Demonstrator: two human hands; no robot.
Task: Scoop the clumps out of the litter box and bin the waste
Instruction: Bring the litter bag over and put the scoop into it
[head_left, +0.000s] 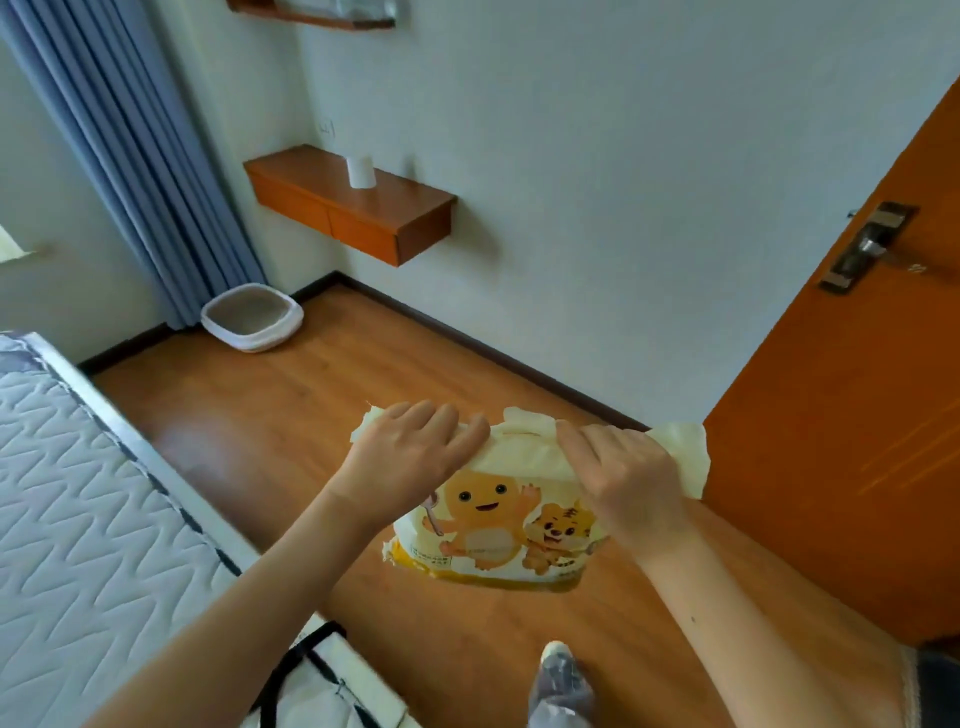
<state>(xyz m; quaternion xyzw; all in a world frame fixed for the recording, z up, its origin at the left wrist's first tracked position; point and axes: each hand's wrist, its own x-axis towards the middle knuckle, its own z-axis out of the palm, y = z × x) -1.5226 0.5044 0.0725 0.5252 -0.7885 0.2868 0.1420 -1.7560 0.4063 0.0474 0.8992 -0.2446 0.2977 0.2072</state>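
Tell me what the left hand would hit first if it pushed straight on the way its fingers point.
Probably the right hand, which grips the same yellow cartoon-printed plastic bag just across from the left hand; depth is uncertain.

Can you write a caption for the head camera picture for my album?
Both hands hold a yellow cartoon bag by its top; the litter box sits in the far corner.

wood floor (291, 426): white litter box (253, 317) in corner; wall shelf (353, 208): white roll (361, 170) upright
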